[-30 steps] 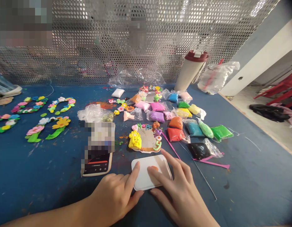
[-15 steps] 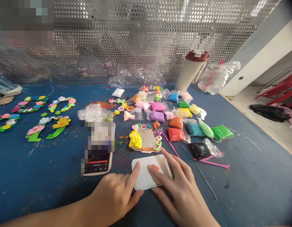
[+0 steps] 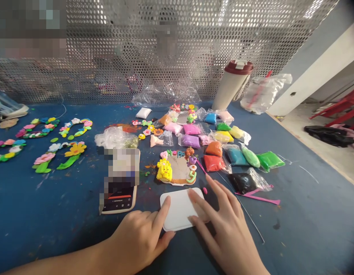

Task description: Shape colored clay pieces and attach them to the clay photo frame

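Observation:
A small white rectangular board (image 3: 179, 212) with rounded corners lies on the table in front of me. My left hand (image 3: 144, 231) steadies it, index finger flat on top, thumb at the near edge and the other fingers curled. Over the right part of the board is my right hand (image 3: 222, 217), fingers spread, index tip on the far right corner and thumb near the surface. No orange piece shows on the board. Just beyond its right corner lies a small pink clay bit (image 3: 204, 190). Behind the board stands a clay-decorated frame (image 3: 181, 170) with a yellow lion-like figure (image 3: 164, 170).
Bags of coloured clay (image 3: 214, 162) spread behind and right of the frame. A phone (image 3: 119, 198) lies left. Pink tools (image 3: 259, 198) and a thin wire (image 3: 251, 217) lie right. A tumbler (image 3: 232, 86) stands at the back; flower-covered clay pieces (image 3: 45, 162) lie far left.
My right hand has shifted slightly right, and its index finger has moved to the board's far right. The orange piece is out of sight; the pink bit is now visible. My left hand stays put.

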Demonstrator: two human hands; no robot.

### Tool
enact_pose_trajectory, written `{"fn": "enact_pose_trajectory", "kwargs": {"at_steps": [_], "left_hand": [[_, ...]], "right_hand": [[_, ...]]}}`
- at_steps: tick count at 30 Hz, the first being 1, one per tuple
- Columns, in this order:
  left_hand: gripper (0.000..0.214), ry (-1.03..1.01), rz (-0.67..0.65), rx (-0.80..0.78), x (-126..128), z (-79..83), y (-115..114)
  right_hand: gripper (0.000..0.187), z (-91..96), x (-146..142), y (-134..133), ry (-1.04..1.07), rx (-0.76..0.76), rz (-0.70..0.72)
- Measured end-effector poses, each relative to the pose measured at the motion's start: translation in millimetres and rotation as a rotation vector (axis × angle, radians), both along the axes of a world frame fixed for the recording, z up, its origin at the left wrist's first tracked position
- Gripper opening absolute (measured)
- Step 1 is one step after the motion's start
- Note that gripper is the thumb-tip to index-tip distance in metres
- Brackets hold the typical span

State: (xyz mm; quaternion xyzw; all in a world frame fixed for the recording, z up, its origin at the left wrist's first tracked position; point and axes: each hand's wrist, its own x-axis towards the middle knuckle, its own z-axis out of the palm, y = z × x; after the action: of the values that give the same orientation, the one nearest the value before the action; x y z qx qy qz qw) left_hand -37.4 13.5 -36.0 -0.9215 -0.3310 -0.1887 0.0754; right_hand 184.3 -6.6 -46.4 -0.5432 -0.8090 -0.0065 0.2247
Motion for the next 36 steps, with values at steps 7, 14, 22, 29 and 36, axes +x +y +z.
{"fn": "enact_pose_trajectory", "kwargs": {"at_steps": [7,14,22,29,36], "left_hand": [[0.043,0.013,-0.004,-0.025,0,1.0,0],[0.044,0.024,-0.008,-0.015,0,0.3,-1],[0.045,0.031,-0.019,-0.019,0,1.3,1],[0.044,0.013,-0.011,0.000,0,0.3,1],[0.042,0.015,-0.010,0.000,0,-0.3,1]], "right_hand": [[0.050,-0.2,-1,1,-0.082,0.025,0.169],[0.045,9.0,2,-1,-0.053,0.109,0.245],[0.024,16.0,-4,-5,0.275,0.201,0.163],[0.028,15.6,-7,-1,0.118,0.152,0.205],[0.036,13.3,-6,-1,0.026,0.076,0.265]]}}
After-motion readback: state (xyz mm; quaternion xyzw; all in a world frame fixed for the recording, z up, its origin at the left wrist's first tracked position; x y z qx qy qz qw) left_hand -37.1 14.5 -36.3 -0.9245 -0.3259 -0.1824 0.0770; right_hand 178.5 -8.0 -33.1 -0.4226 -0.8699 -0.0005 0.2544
